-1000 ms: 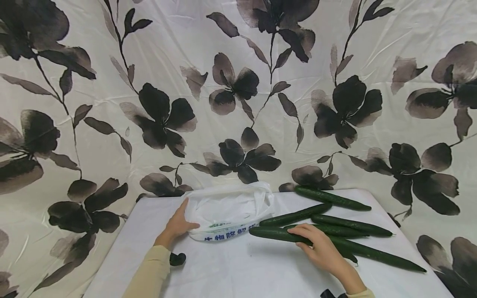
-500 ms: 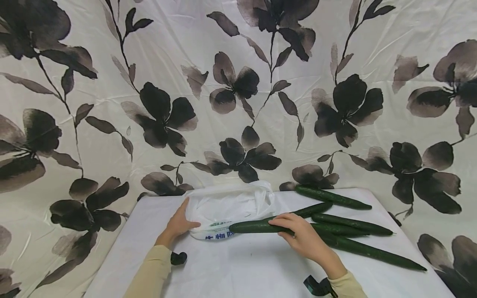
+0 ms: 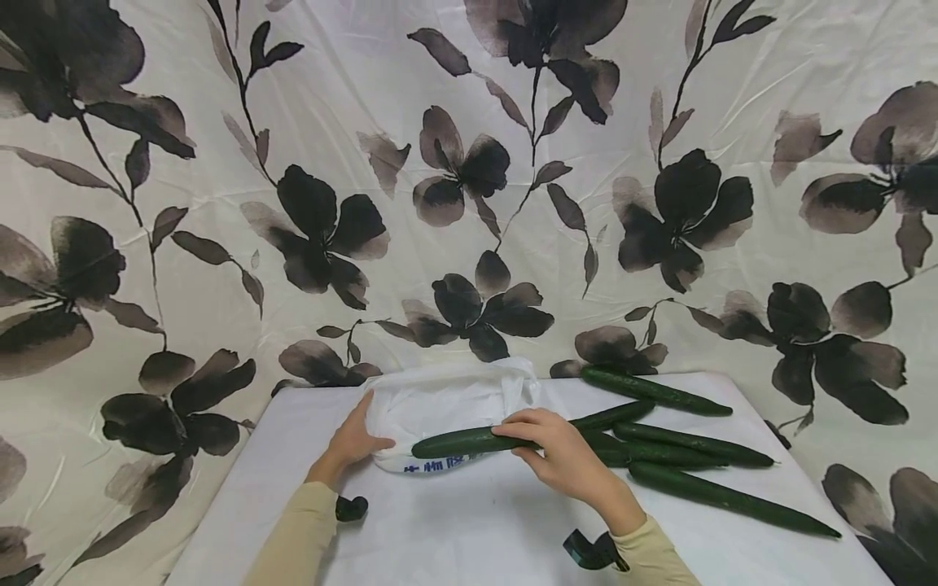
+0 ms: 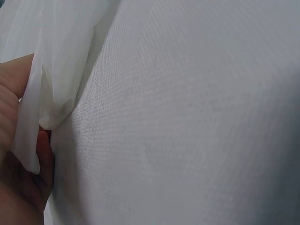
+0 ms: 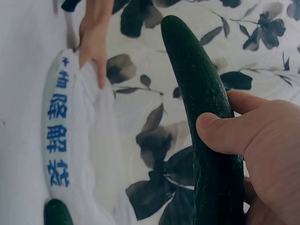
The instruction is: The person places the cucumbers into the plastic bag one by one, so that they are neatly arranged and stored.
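My right hand (image 3: pixel 567 457) grips a long dark green cucumber (image 3: pixel 450 442), thumb on one side and fingers on the other. The cucumber is raised above the front of a white plastic bag (image 3: pixel 432 403), its free end pointing left. Blue characters run along the bag's front edge, partly covered by the cucumber. At the bag's left side, my left hand (image 3: pixel 353 443) holds the edge. In the left wrist view, the thin film of the bag (image 4: pixel 65 61) passes between thumb and fingers. The right wrist view has the cucumber (image 5: pixel 201 89) upright in front of the bag's opening.
Several more cucumbers lie on the right of the white table (image 3: pixel 432 529), one of them a long cucumber (image 3: pixel 733 499) nearest the front. Another cucumber (image 3: pixel 652 391) lies at the back edge. A floral curtain (image 3: pixel 469 203) hangs behind the table.
My right hand has carried the cucumber left from the pile, over the bag's front. My left hand has stayed at the bag's left edge.
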A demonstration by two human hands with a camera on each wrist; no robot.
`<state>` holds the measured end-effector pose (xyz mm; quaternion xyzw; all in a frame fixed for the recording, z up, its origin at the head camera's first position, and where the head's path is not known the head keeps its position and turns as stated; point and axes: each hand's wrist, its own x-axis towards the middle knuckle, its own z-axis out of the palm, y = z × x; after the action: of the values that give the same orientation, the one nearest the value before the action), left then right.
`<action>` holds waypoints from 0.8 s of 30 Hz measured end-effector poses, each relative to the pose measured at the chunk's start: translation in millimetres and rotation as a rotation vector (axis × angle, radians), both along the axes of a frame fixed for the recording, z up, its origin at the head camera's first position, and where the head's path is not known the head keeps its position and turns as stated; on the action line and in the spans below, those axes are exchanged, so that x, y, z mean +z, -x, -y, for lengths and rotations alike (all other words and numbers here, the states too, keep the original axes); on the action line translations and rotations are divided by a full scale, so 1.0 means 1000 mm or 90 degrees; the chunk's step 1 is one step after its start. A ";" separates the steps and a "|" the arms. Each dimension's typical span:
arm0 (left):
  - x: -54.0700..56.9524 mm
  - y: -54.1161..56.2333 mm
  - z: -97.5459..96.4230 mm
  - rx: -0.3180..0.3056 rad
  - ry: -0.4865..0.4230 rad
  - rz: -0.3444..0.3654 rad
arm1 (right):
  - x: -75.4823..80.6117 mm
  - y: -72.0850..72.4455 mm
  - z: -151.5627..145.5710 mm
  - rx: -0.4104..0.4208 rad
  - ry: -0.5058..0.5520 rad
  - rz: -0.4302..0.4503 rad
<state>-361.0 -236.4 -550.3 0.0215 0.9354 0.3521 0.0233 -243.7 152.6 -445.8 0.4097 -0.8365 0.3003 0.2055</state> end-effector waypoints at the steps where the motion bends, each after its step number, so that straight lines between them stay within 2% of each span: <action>1: -0.001 0.000 0.000 -0.002 0.001 -0.001 | 0.001 0.001 0.003 0.003 -0.001 0.000; 10: -0.009 -0.005 0.001 0.005 -0.002 -0.009 | 0.014 0.009 0.027 0.042 -0.001 0.021; 15: -0.013 -0.002 0.002 0.008 0.009 -0.024 | 0.025 0.016 0.038 0.046 -0.016 0.027; 19: -0.014 0.000 0.002 -0.009 0.018 -0.044 | 0.032 0.023 0.047 0.061 -0.019 0.006; 24: -0.010 -0.001 0.003 -0.001 -0.005 -0.025 | 0.040 0.030 0.058 0.073 -0.016 -0.021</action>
<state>-360.0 -238.9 -560.7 0.0292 0.9343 0.3554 0.0052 -273.3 94.7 -405.8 0.4645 -0.8118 0.2944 0.1965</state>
